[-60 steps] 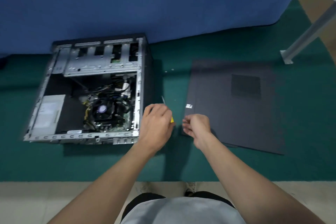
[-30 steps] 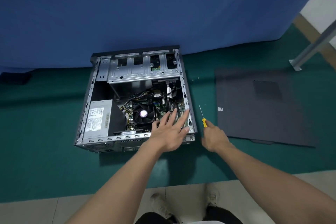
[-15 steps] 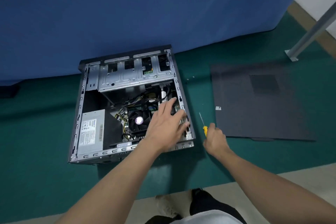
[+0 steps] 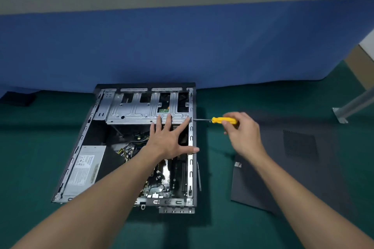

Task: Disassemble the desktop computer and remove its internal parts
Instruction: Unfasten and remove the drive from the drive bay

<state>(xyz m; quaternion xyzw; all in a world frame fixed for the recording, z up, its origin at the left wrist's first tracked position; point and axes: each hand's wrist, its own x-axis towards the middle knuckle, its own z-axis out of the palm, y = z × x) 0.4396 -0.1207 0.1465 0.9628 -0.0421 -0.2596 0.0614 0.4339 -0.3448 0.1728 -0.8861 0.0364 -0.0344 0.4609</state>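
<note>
a blue cloth screen (image 4: 182,46) fills the back, smooth and matte; below it lies a green floor mat (image 4: 40,127) with a fine, felt-like nap; on the mat, close against the screen, the desktop computer (image 4: 191,170) lies on its side, an open box of grey stamped sheet steel with slotted rails; to its right, apart from it, the side panel (image 4: 303,178) lies flat, a dark, dull rectangle with a mesh vent patch; so the cover is already off, and by the look of it nothing inside has yet come out.

within the case, the power supply (image 4: 85,168) sits at the near left, a plain grey metal block with a printed label; the drive cage (image 4: 137,111) spans the far end, bright ribbed steel with cut-out windows; the motherboard (image 4: 162,186) shows at the near right, dark and glinting, with a knot of yellow and black cables (image 4: 129,149) in the middle; all of these look left to remove.

the left hand (image 4: 168,141) is spread flat with fingers released, the tips on the cage's near edge, thumb out over the right rail; the right hand (image 4: 242,133) has its fingers grasping the screwdriver (image 4: 222,120), yellow glossy handle and thin steel shaft lying level, the tip at the right rail beside the cage corner; probably the cage screw is the step in hand.
</note>
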